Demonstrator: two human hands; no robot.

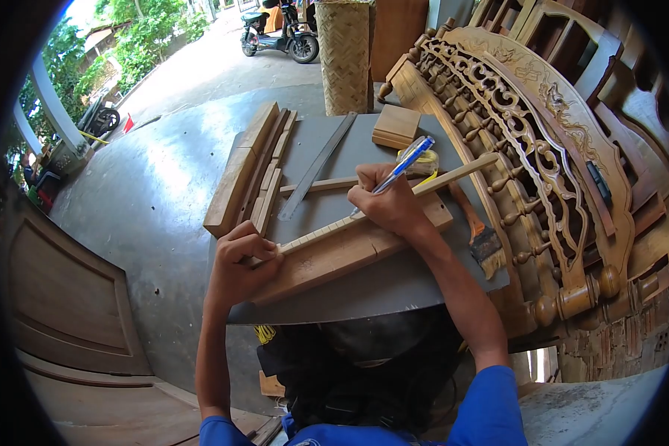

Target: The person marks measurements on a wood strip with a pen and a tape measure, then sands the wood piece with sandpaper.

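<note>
A long thin wooden strip [316, 236] with several pencil-like cross marks lies slanted along a thicker wooden block [342, 256]. My left hand [244, 260] is closed on the strip's near left end, beside the block. In my right hand [392, 201] is a blue and white pen [404, 165], its tip down at the strip. The strip's other end reaches up to the right past my right hand. Behind that hand, a yellow tape measure [428, 165] is partly hidden. A metal ruler [317, 167] lies across a thin wooden stick behind the block.
Wooden pieces [245, 167] stand in a row at the grey board's [275, 312] left. A small wooden block [396, 126] sits at its back, and a brush [485, 245] at its right. A carved wooden panel [498, 134] leans on the right. A motorbike [279, 37] stands farther back.
</note>
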